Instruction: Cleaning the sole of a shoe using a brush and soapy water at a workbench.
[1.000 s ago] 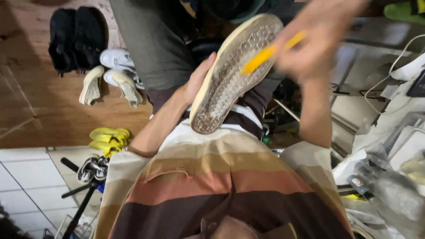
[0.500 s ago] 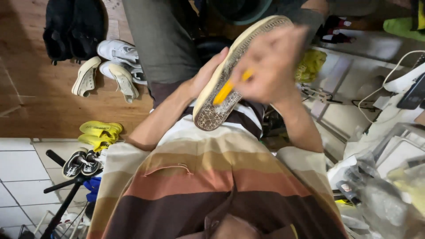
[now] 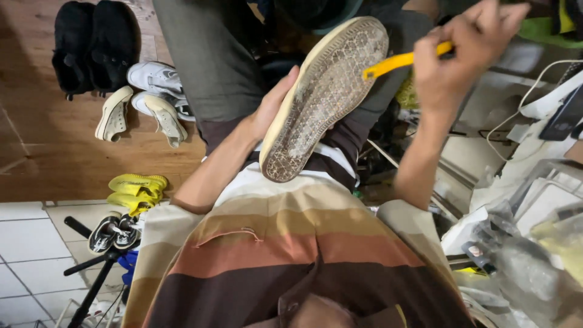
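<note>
A cream sneaker (image 3: pixel 322 100) is turned sole up over my lap, its patterned tread dirty and worn. My left hand (image 3: pixel 271 106) grips its left side from behind. My right hand (image 3: pixel 464 54) is raised at the upper right, closed on a yellow brush handle (image 3: pixel 401 61) whose tip touches the sole's right edge near the toe. My striped shirt fills the lower half of the view.
On the wood floor at left lie black shoes (image 3: pixel 91 48), white sneakers (image 3: pixel 155 76), cream sneakers (image 3: pixel 115 115) and yellow shoes (image 3: pixel 135 191). A black tripod (image 3: pixel 100 267) stands on white tiles. Cables, a white cord (image 3: pixel 516 115) and plastic bags (image 3: pixel 528 255) crowd the right.
My right hand swept the yellow brush down over the middle of the sole, then back up and right to the toe edge. The left hand kept its hold on the sneaker.
</note>
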